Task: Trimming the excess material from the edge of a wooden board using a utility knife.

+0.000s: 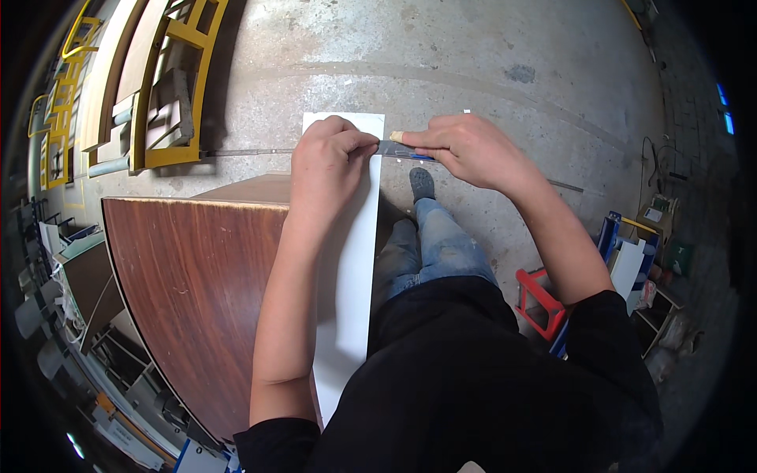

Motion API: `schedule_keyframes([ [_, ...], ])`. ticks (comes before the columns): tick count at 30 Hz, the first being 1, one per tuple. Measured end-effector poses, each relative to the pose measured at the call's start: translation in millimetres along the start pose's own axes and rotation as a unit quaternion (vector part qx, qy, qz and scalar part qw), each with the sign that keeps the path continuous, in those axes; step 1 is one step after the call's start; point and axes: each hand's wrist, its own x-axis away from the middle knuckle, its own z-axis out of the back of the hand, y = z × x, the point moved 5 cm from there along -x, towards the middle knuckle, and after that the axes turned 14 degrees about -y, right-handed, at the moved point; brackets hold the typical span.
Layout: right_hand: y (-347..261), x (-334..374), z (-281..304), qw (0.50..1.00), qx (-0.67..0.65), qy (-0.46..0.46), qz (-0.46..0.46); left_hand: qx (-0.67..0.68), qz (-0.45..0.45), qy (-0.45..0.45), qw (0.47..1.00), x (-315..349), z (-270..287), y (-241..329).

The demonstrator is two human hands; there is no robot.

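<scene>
A long white board (345, 299) runs from my body outward along the right side of a brown wood-grain panel (197, 284). My left hand (327, 162) rests over the board's far part, its thumb and fingers pinched together at the right edge. There they meet the end of a flat grey tool with a blue part (402, 149), whose exact kind I cannot make out. My right hand (473, 154) is closed round the tool's other end, beyond the board's edge. A tan wrap covers one of its fingertips.
Yellow metal frames (201, 87) with wooden boards (118, 71) stand at the far left. A red stool-like frame (540, 303) is on the right, near a blue frame (609, 232) with white pieces. Concrete floor (512, 47) lies ahead.
</scene>
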Motion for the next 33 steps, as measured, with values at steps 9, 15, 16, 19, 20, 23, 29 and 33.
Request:
schedule_keyframes([
  [9,-6.2,6.1,-3.0,1.0,0.015,0.02,0.007,-0.006,-0.01,-0.002,1.0,6.3,0.2,2.3],
  [15,-12.7,15.0,-11.1,0.998,0.009,0.048,0.035,-0.008,-0.014,-0.001,1.0,17.5,-0.5,6.8],
  [16,-15.0,16.3,-11.2,0.998,0.008,0.048,0.035,-0.009,-0.013,0.0,1.0,20.2,-0.5,7.3],
  [19,-18.5,19.0,-15.5,1.0,0.025,0.007,0.001,-0.01,-0.014,-0.001,1.0,26.9,-1.5,9.5],
  [20,-19.7,20.2,-17.1,1.0,0.03,0.008,0.003,-0.011,-0.015,-0.001,1.0,29.0,-2.1,9.8],
  [23,-23.0,24.8,-20.7,0.999,0.032,0.014,0.006,-0.006,-0.014,-0.007,1.0,34.3,-4.1,10.1],
  [29,-34.6,32.5,-27.4,0.999,0.035,0.005,0.009,-0.004,-0.016,-0.004,1.0,49.6,-4.3,12.3],
  [33,-42.1,39.3,-36.5,1.0,0.028,-0.009,0.011,-0.003,-0.01,-0.013,1.0,63.8,-6.7,14.1],
])
